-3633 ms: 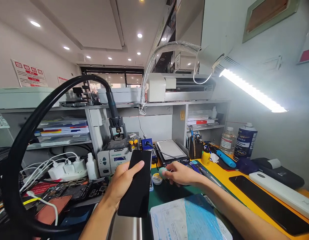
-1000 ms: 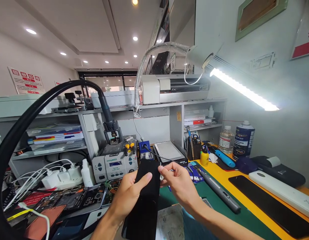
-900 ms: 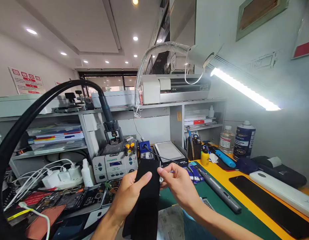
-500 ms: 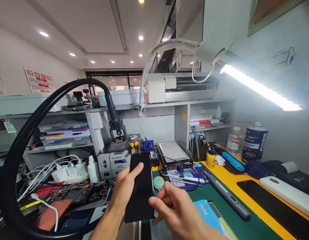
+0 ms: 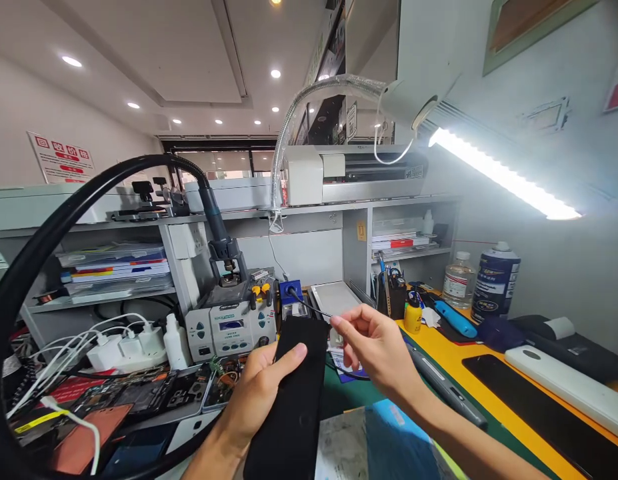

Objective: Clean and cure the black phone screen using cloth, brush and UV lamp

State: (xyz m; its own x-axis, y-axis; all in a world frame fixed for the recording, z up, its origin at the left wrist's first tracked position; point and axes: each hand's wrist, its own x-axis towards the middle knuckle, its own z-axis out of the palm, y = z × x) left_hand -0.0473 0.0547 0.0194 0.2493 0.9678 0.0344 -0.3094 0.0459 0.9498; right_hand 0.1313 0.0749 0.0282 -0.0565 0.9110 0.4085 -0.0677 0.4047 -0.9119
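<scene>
A black smartphone (image 5: 291, 417) is in my left hand (image 5: 253, 393), whose thumb lies across the dark screen while the fingers are hidden behind it. It leans towards me, and its lower end is cut off by the picture's edge. Just beyond its upper right corner, my right hand (image 5: 376, 347) is closed in a pinch of thumb and forefinger. What that pinch holds, if anything, I cannot make out. Below the right hand, a clear plastic sleeve and a blue packet (image 5: 401, 437) lie on the green mat (image 5: 343, 393).
A black hose (image 5: 53, 233) arches over the left side from a hot air station (image 5: 231, 327). Phone boards (image 5: 123, 397) and a power strip (image 5: 129, 350) crowd the left. A grey pen-shaped tool (image 5: 449, 390), a yellow bottle (image 5: 413, 315) and a black phone panel (image 5: 529, 407) lie right.
My right hand has risen from the phone's lower right edge to beside its upper right corner. The phone has tilted, its lower end dropping out of view. The camera has turned slightly right.
</scene>
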